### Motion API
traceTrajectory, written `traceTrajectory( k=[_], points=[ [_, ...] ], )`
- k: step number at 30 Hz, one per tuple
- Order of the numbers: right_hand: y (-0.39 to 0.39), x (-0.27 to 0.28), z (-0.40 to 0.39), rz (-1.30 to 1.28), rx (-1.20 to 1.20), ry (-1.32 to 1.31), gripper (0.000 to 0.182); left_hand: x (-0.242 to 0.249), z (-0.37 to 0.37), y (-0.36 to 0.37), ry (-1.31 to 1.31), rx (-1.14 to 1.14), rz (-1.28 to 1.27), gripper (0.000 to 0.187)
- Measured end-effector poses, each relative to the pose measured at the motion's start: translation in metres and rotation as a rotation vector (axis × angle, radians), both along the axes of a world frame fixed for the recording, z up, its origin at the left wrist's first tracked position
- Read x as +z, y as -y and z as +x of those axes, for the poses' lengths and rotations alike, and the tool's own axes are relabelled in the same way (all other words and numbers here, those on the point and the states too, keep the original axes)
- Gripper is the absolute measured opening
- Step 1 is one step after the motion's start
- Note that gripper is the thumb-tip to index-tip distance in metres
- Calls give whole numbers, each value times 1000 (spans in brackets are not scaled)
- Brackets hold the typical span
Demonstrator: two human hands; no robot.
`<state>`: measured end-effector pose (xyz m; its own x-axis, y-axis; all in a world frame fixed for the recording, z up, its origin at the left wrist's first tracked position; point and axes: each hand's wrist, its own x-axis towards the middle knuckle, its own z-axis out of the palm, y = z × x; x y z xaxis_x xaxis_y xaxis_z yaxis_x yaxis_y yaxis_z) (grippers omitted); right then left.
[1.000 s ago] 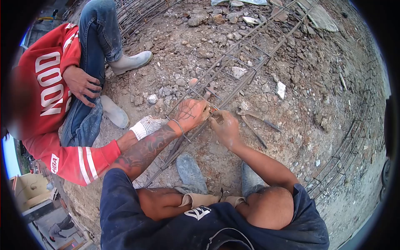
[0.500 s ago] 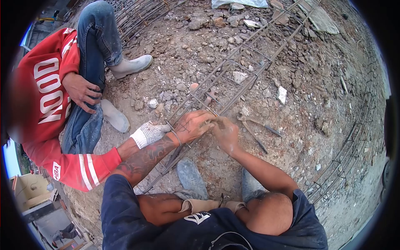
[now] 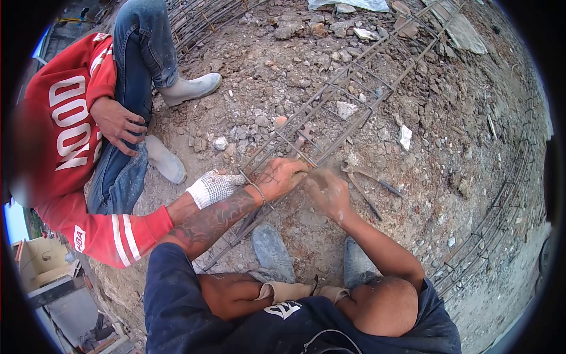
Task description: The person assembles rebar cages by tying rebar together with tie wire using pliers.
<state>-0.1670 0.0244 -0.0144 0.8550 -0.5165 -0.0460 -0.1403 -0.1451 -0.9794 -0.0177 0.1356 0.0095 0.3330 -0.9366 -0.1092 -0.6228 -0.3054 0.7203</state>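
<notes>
A long cage of steel rebar (image 3: 331,94) runs diagonally over the rubble, its near end between me and a co-worker. My left hand (image 3: 282,179), on the tattooed arm with a bracelet, is closed at a crossbar of the cage, fingers pinched on something too small to make out. Close beside it, my right hand (image 3: 328,192) has its fingers curled together at the same joint; what they hold is hidden. Pincers (image 3: 370,187) with dark handles lie spread on the ground to the right of my hands.
The co-worker (image 3: 76,135) in a red sweatshirt sits at the left, a white-gloved hand (image 3: 213,189) on the cage beside my left wrist. More rebar cages (image 3: 492,227) lie at the right and top left (image 3: 203,23). Stones (image 3: 289,29) and a flat slab (image 3: 466,32) lie at the top.
My right hand has moved slightly right and down, a little apart from my left hand. The view has shifted slightly. The co-worker's gloved hand stays at the cage.
</notes>
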Motion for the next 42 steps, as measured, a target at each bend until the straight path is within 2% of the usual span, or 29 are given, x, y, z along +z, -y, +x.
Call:
traceTrajectory(
  k=[2, 3, 6, 8, 9, 12, 14, 15, 17, 18, 19, 20, 21, 23, 24, 25, 26, 27, 28, 29, 31, 32, 35, 36, 37, 39, 40, 42],
  points=[
    [2, -5, -2, -224, -5, -45, 13, 3, 0, 2, 113, -66, -8, 18],
    [4, -7, -4, -223, -7, -47, 13, 4, -1, 2, 110, -68, -7, 18],
    [9, -13, -3, -173, -17, 1, 13, 5, -2, 3, 160, -110, -47, 17],
    [8, -17, -3, -13, -33, -95, 13, 0, -2, 2, 162, -101, -35, 17],
    [9, -19, -3, -13, -31, -94, 13, -3, -3, 1, 163, -100, -35, 17],
    [10, -27, -6, 64, -35, -172, 15, -9, -10, 2, 124, 29, 7, 15],
    [5, -39, -13, 174, -24, -169, 15, -10, -21, 4, -343, 376, 125, 18],
    [2, -44, -18, 174, -26, -170, 15, -13, -24, 5, -344, 374, 125, 18],
    [-9, -42, -23, 109, 30, -193, 15, -20, -29, 5, -677, 678, 239, 25],
    [-13, -37, -26, -11, 45, -153, 14, -23, -24, 2, -679, 683, 243, 25],
    [-15, -40, -32, -7, 53, -152, 14, -24, -11, -2, -843, 661, 446, 28],
    [-14, -45, -41, -115, 120, -141, 13, -23, -1, -4, -1009, 642, 643, 31],
    [-11, -52, -48, -220, 200, -124, 14, -25, 4, -6, -1015, 677, 633, 31],
    [5, -39, -57, -258, 294, -181, 15, -17, 12, -9, -677, 387, 590, 37],
    [15, -37, -63, -408, 206, -211, 21, -8, 13, -5, -552, 360, 567, 38],
    [25, -35, -68, -565, 108, -241, 27, -7, 13, -2, -555, 371, 554, 38],
    [36, -35, -70, -583, 115, -231, 27, -5, 15, 4, -735, 544, 496, 37],
    [47, -34, -69, -703, 31, -274, 39, -2, 15, 9, -917, 717, 428, 37],
    [56, -33, -69, -818, -52, -309, 52, -4, 12, 13, -890, 704, 286, 37],
    [62, -34, -71, -827, -38, -291, 52, -5, 12, 17, -886, 721, 268, 37],
    [69, -39, -82, -805, 66, -485, 73, -6, 18, 34, -979, 680, 14, 36],
    [67, -44, -89, -807, 75, -510, 73, 1, 22, 44, -800, 576, 47, 31],
    [67, -56, -106, -859, 71, -457, 66, 24, 28, 82, -671, 420, -25, 28],
    [67, -57, -108, -851, 53, -455, 58, 25, 28, 96, -705, 458, -47, 26],
    [70, -57, -108, -858, 35, -462, 58, 31, 28, 105, -708, 438, -53, 26],
    [77, -62, -114, -849, 72, -496, 52, 40, 30, 114, -425, 355, 71, 26],
    [79, -66, -118, -844, 54, -463, 41, 41, 35, 113, -374, 325, 30, 26],
    [82, -63, -122, -825, 66, -474, 39, 55, 44, 102, -312, 322, -3, 26]
  ],
)
